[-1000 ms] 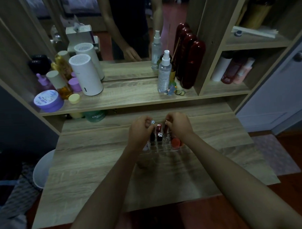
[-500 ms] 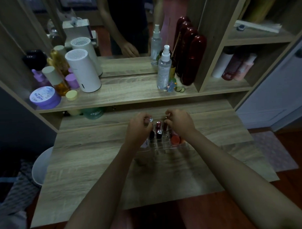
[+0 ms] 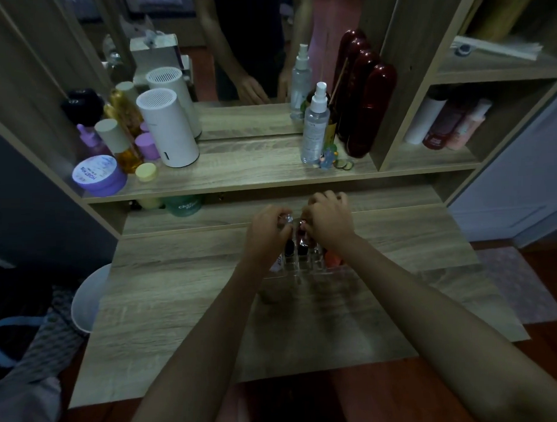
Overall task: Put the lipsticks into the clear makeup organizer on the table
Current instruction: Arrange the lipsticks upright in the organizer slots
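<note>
Far left: white bin [image 3: 84, 299] sits off the table's left edge, well apart from the action.
Shelf, left end: purple jar [image 3: 99, 176] and white cylinder [image 3: 168, 129] stand above the table [image 3: 179, 309], out of the way.
Left hand: left hand [image 3: 265, 233] is curled over the organizer's left side, fingers pinched on a clear-capped lipstick [image 3: 287, 219]; it has crept slightly toward the back edge since a second ago, same grip.
Organizer: clear makeup organizer [image 3: 307, 266] stands mid-table toward the back edge, between both wrists; dark and red lipsticks [image 3: 301, 241] already stand in its slots.
Right hand: right hand [image 3: 329, 223] is closed narrow over the right-hand slots, barely shifted; what its fingertips hold, I cannot tell.
Meaning: small adjustments only, so this looks like seating the last pieces, task nearly done.
Shelf, right: spray bottle [image 3: 314, 124] and dark red bottles [image 3: 370, 109] stand clear.
Obstacles: only the crowded slots and the hands hiding them.
</note>
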